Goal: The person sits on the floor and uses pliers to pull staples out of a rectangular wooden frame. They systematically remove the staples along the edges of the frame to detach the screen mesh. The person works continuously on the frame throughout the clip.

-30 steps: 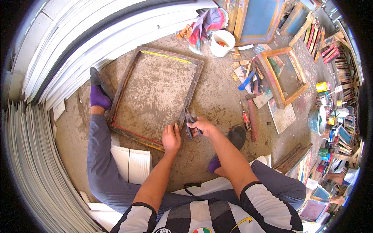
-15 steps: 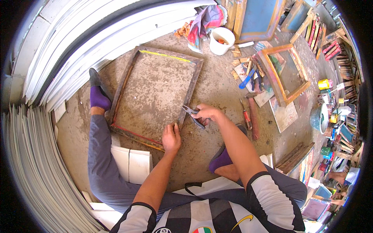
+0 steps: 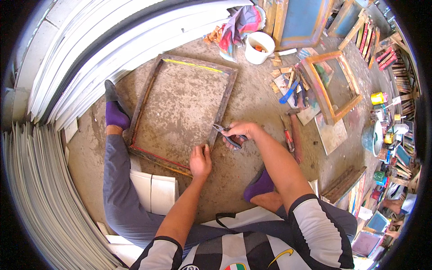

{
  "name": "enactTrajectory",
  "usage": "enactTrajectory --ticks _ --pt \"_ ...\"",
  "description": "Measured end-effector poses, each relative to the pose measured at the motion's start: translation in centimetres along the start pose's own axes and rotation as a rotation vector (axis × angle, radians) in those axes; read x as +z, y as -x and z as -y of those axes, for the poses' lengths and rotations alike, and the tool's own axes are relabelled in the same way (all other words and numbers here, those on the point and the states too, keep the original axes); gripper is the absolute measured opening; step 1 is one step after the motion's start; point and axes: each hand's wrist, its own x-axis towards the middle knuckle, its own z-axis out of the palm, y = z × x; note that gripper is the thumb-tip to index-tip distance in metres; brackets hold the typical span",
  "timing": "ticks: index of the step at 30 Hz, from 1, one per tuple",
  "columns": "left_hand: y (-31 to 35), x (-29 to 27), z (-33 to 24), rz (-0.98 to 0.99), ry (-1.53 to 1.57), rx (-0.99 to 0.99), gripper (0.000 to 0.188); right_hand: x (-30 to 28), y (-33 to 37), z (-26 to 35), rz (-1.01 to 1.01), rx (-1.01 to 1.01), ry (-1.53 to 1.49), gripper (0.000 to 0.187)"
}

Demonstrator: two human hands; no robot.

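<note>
A worn dark wooden frame (image 3: 145, 104) lies on the concrete floor before me, with a yellow strip along its far side and red along its near side. My left hand (image 3: 200, 160) grips the frame at its near right corner, fingers wrapped over the wood. In my right hand (image 3: 240, 133) is a pair of pliers (image 3: 228, 136) with dark handles. The pliers' jaws touch or hover just over the frame's right side; whether they bite on anything is too small to tell.
Right of my hands lie a red-handled screwdriver (image 3: 289, 138) and a hammer (image 3: 295, 135). Farther off are a blue-handled tool (image 3: 289, 92), a smaller wooden frame (image 3: 334, 118) and a white bucket (image 3: 258, 53). Stacked white sheets (image 3: 90, 67) line the left. Paint pots (image 3: 379, 98) crowd the right.
My right hand's fingers have shifted a little on the pliers' handles. The jaws stay at the frame's right side, and my left hand keeps its place. The whole view has shifted slightly.
</note>
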Motion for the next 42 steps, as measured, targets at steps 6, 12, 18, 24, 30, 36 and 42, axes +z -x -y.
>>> enactTrajectory --ticks 6,12,18,24,30,36,42 --pt "0.2 0.0 0.4 0.005 -0.151 0.212 0.052 2.0 0.3 -1.0 -0.072 -0.041 -0.036 0.040" --pt "0.8 -0.5 0.9 0.040 -0.051 0.272 0.057 3.5 1.4 -3.4 -0.208 -0.234 -0.095 0.028" --pt "2.6 -0.9 2.4 0.179 -0.040 0.375 0.056 6.1 3.4 -7.5 -0.366 -0.204 -0.012 0.041" --pt "2.0 -2.0 3.3 0.246 -0.082 0.493 0.056 8.3 3.0 -11.2 -0.327 -0.160 -0.234 0.061" --pt "1.8 -2.7 2.7 0.269 -0.146 0.479 0.057 8.5 1.4 -10.7 -0.400 -0.151 -0.138 0.040" --pt "2.1 -2.7 2.3 0.215 -0.125 0.477 0.056 5.4 2.1 -8.6 -0.358 -0.110 -0.059 0.052" --pt "2.2 -2.3 2.3 0.200 -0.125 0.472 0.054 5.0 1.5 -9.3 -0.367 -0.061 0.023 0.051"
